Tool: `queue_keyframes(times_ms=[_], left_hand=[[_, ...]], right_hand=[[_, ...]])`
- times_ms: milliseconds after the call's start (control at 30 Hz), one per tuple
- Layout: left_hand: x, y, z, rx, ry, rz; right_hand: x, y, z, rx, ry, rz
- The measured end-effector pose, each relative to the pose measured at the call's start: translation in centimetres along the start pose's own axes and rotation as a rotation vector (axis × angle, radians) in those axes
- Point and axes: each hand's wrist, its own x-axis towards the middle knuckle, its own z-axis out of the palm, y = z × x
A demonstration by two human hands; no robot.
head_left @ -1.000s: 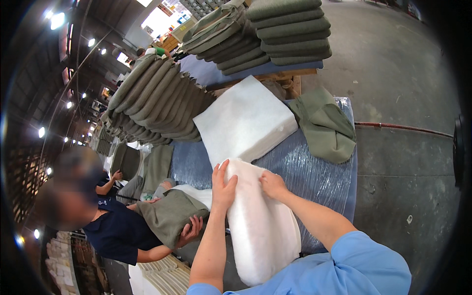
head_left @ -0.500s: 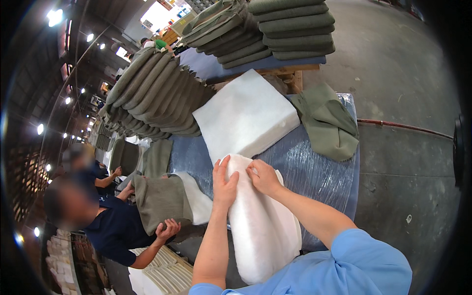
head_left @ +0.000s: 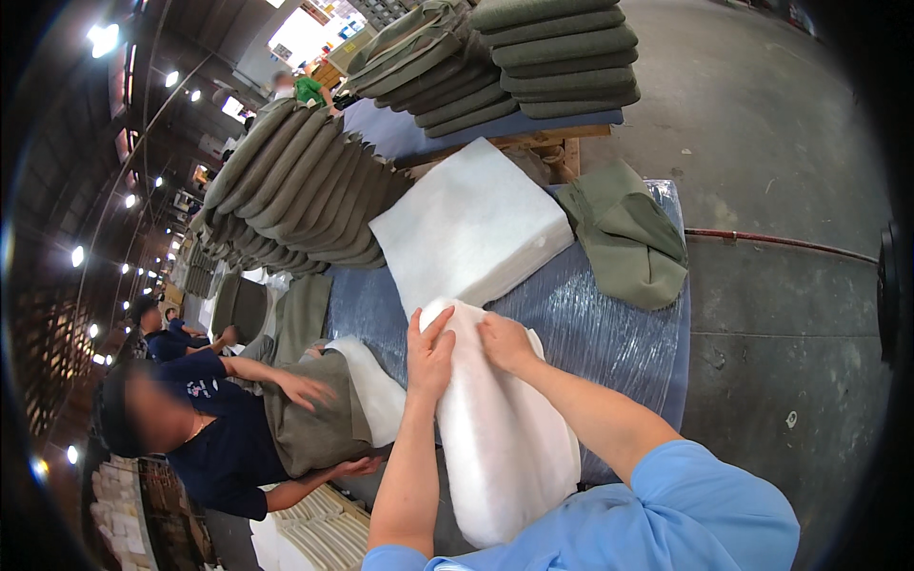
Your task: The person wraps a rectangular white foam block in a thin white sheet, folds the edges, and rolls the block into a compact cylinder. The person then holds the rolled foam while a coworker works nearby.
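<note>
A sheet of white fibre batting is folded over a long padded piece that stands in front of my body, its far end narrowing to a rounded top. On the left side of that top, my left hand grips the batting, its thumb over the near face. Across from it, my right hand pinches the batting's right edge, fingertips partly hidden in the white folds. What lies inside the wrap is hidden. Just beyond my hands lies a thick stack of white batting sheets.
The blue table is covered in clear plastic film. A grey-green fabric cover lies at its right. Stacked grey-green cushions rise at far left, more behind. At left, a co-worker handles a grey-green cover over white batting.
My hands stay at the top of the batting, with the right fingers slightly shifted on its edge. The co-worker's hands have loosened from the grey-green cover, one now sweeping over it.
</note>
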Motion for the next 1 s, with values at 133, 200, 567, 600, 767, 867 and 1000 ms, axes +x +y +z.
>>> queue_keyframes(times_ms=[133,200,567,600,767,867,1000], left_hand=[[-0.1,0.0,-0.1,0.059,0.033,0.039],[-0.5,0.1,-0.3,0.061,0.031,0.035],[-0.1,0.4,-0.2,0.038,-0.007,0.038],[-0.4,0.3,-0.3,0.054,0.003,0.024],[-0.8,-0.9,-0.7,0.04,0.022,0.057],[-0.7,-0.3,-0.3,0.056,0.023,0.024],[-0.4,0.0,-0.4,0.063,0.023,0.025]], right_hand=[[-1.1,1.9,-0.6,0.006,0.102,0.157],[-0.5,-1.2,-0.7,0.287,0.154,-0.002],[-2.1,1.7,-1.0,0.08,-0.042,0.064],[-2.8,1.5,-1.1,0.136,-0.06,0.135],[-5.3,-4.1,-1.5,0.389,0.011,-0.034],[-6.0,-4.8,-1.8,0.191,-0.091,-0.171],[-5.7,-0.4,-2.1,0.114,-0.085,0.062]])
